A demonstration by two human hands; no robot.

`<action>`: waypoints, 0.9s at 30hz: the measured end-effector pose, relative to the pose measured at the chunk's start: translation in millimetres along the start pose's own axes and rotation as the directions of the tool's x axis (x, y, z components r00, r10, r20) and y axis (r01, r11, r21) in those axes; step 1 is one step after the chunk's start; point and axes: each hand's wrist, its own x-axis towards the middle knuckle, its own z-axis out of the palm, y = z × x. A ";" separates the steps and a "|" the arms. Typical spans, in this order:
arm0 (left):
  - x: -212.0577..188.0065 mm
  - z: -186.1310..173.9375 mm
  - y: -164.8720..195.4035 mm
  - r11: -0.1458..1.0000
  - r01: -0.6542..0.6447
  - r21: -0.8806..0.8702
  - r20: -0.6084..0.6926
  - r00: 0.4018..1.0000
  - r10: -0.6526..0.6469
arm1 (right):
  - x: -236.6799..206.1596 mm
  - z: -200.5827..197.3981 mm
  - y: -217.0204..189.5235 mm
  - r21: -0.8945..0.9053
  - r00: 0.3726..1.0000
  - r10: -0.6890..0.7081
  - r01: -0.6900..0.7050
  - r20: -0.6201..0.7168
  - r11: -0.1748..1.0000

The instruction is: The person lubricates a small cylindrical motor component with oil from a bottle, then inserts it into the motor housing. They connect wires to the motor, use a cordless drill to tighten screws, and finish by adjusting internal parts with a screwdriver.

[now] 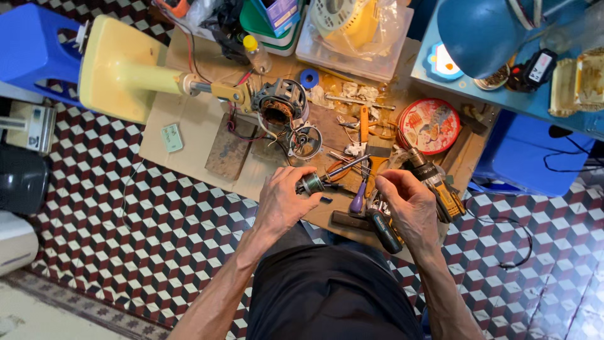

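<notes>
My left hand (284, 200) grips a small metal motor rotor (311, 183) whose thin shaft (346, 168) points up and to the right. My right hand (409, 204) hovers just right of it with the fingers curled; whether they pinch a small part I cannot tell. Under the hands lies a purple-handled tool (358, 200), and a dark-handled screwdriver (384, 230) sits below my right hand. A yellow and black power drill (437, 182) lies right beside my right hand. Beyond the hands stands an opened fan motor (280, 104) with its wires, joined to a pale yellow fan stand (123, 69).
All this lies on a sheet of cardboard (195, 135) spread over a checkered tile floor (145, 239). A round red tin lid (429, 126), an orange-handled tool (363, 123), a clear plastic bin (352, 34), blue stools (31, 47) and a blue desk lamp (478, 31) surround it.
</notes>
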 end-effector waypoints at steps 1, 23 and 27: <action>1.4 -6.8 -6.3 0.999 -0.040 0.013 0.006 0.999 0.040 | -2.7 7.0 -1.5 -0.046 0.999 -0.036 0.035 -0.030 0.998; 52.3 -217.9 -234.3 0.710 0.467 -0.527 0.661 0.751 -0.003 | -42.4 421.0 -106.2 0.362 0.870 0.298 -0.151 -0.394 0.920; 30.6 -235.9 -262.1 0.637 0.553 -0.537 0.684 0.728 -0.055 | -68.0 459.9 -111.1 0.355 0.846 0.254 -0.083 -0.469 0.931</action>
